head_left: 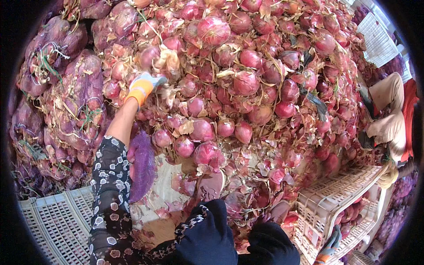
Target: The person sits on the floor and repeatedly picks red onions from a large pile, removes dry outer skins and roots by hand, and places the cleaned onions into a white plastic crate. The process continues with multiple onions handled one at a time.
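A large heap of red onions [246, 82] with loose dry skins spreads before me. My left hand [144, 86], in an orange and grey work glove, reaches into the heap's left part, beside a blurred onion [149, 56] and pale dry skins [168, 61]. Whether it grips anything is not clear. At the lower right, my right hand [329, 246], in a similar glove, lies at the rim of a cream plastic crate [309, 212] that holds red onions [351, 212]; its fingers are partly hidden.
Full mesh sacks of onions [79, 96] are stacked at the left. A purple mesh bag [142, 165] lies below my left forearm. A plastic crate [59, 225] stands lower left, another [377, 39] upper right. A person in beige trousers [387, 119] sits at the right.
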Demonstrator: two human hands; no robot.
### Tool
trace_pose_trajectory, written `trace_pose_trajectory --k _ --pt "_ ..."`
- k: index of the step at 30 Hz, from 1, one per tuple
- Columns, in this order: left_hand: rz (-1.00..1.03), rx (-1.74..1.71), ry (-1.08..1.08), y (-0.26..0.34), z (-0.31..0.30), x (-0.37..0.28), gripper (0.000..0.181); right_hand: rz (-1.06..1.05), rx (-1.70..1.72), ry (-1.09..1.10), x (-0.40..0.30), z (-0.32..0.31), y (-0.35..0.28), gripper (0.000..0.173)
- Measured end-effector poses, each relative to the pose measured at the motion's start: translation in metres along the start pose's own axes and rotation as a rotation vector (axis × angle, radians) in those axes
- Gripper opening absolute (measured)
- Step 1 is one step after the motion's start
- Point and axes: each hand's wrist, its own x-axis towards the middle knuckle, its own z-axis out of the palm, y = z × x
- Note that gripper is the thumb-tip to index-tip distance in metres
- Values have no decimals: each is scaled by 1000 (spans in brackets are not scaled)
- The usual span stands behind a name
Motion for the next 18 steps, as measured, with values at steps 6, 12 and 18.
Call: trace_pose_trajectory --k 6,12,18 --pt "278 -391 354 136 -32 14 64 -21 -75 24 -2 -1 5 35" --pt "379 -1172 -13 180 -23 51 61 -133 -193 -25 -3 -1 -8 28" --pt "353 -576 198 109 -33 59 44 75 -43 -51 -7 -6 26 35"
